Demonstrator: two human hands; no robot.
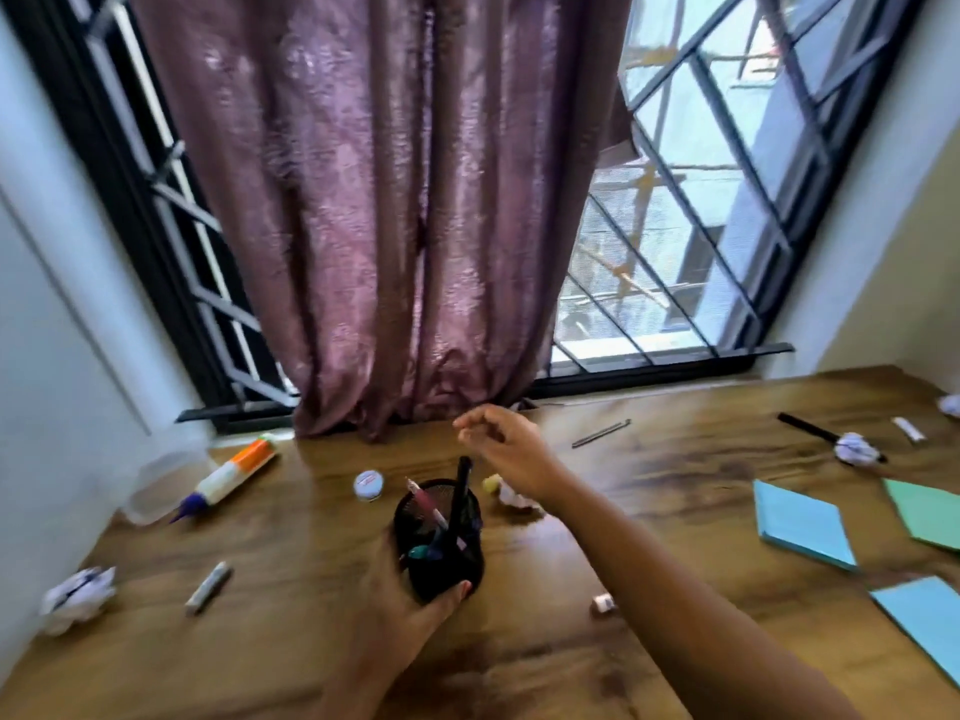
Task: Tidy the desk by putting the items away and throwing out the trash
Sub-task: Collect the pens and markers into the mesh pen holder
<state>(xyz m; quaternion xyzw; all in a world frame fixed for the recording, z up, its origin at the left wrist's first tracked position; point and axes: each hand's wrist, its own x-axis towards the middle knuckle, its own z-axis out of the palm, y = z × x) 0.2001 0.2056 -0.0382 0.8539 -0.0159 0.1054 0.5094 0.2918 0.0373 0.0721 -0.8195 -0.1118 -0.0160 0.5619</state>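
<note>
A single camera sat on the person's head and looked forward and down. It faced across the desk (649,511) toward the curtain (363,226) and the barred window (701,200), which filled the upper half of the frame. The desk took up the lower half and ran to the sill at mid-height. The wide lens splayed the walls (47,304) and window frame outward at the left and right edges. The view was close. Both forearms came in from the bottom edge, the left hand (405,600) round a cup (441,537) at lower centre and the right hand (504,449) just above it at mid-frame. Blur softened the picture, most at the left edge.
</note>
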